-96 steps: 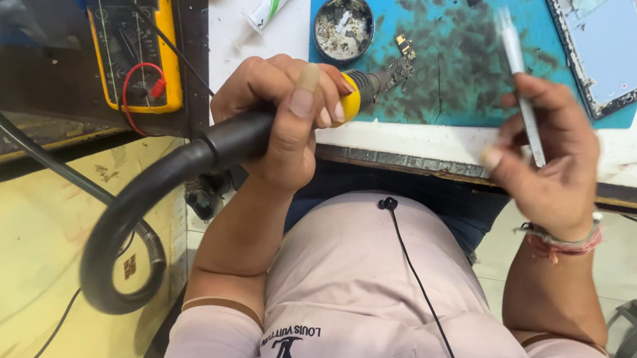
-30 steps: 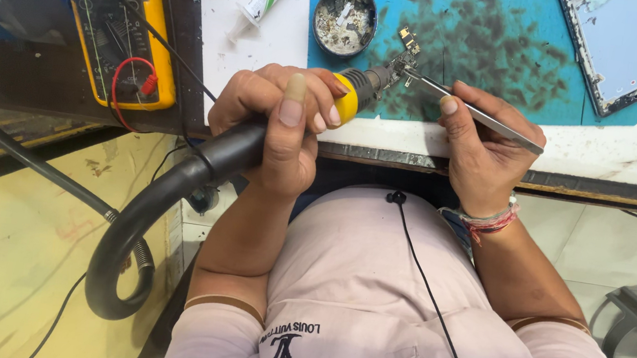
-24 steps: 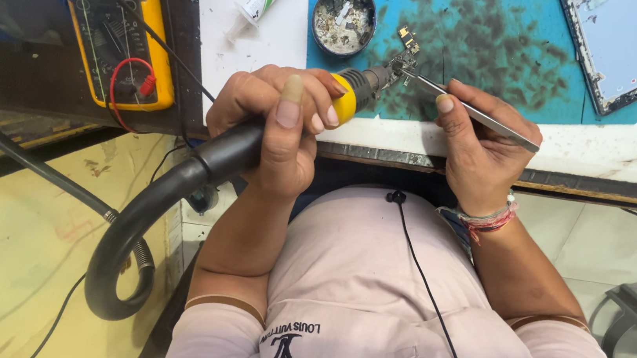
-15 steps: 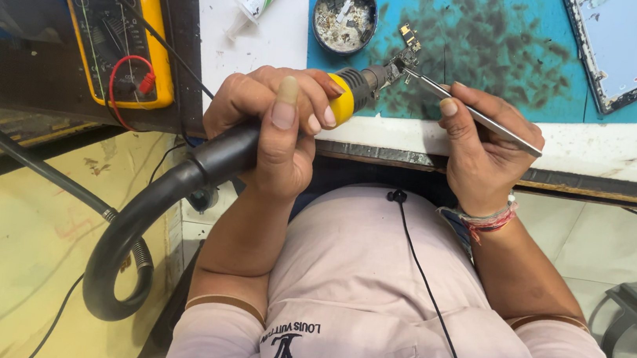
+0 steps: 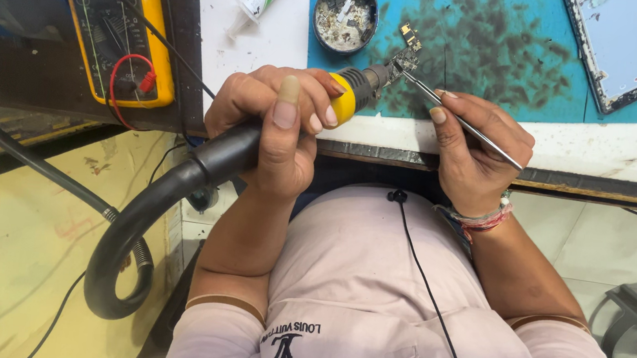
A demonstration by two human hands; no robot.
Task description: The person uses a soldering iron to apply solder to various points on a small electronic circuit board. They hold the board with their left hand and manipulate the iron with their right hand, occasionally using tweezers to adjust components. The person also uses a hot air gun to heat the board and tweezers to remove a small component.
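The left hand (image 5: 277,119) wraps around a hot-air tool (image 5: 343,99) with a yellow collar, its thick black hose (image 5: 149,216) curling down toward seven o'clock. The right hand (image 5: 479,152) pinches tweezers (image 5: 459,119), tips meeting the nozzle at a small circuit board (image 5: 406,54) on the blue mat (image 5: 497,56). At eleven o'clock of the board sits a round tin (image 5: 345,14); a yellow meter (image 5: 117,28) lies at the desk (image 5: 270,40) edge toward nine o'clock.

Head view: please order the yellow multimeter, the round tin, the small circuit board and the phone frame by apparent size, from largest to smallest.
1. Yellow multimeter, though partly cut off by the frame edge.
2. Phone frame, also cut off at the top.
3. Round tin.
4. Small circuit board.
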